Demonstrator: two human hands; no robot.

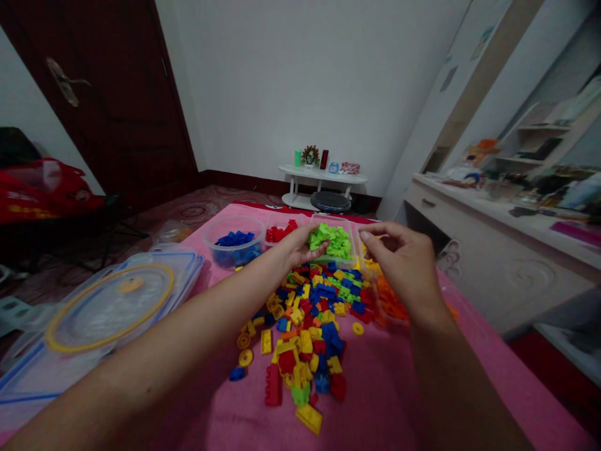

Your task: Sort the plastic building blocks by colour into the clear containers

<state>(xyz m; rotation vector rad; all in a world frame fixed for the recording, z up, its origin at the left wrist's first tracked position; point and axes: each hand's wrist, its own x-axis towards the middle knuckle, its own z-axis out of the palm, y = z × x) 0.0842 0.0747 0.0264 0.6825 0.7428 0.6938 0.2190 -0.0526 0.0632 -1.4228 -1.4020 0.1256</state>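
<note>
A heap of red, yellow, blue and green toy bricks (pixel 310 326) lies on a pink cloth (pixel 375 401). My left hand (pixel 300 245) reaches over the heap to the clear box of green bricks (pixel 334 239), fingers curled round a green brick at its near edge. My right hand (pixel 404 260) hovers to the right of that box, above the orange bricks (pixel 389 300), thumb and fingers pinched together; what they hold, if anything, is hidden.
A round tub of blue bricks (pixel 235 241) and a box of red bricks (pixel 279 232) stand at the far edge. Stacked clear lids (pixel 107 300) lie at the left. A white dresser (pixel 493 250) runs along the right; a low white stand (pixel 322 178) is by the wall.
</note>
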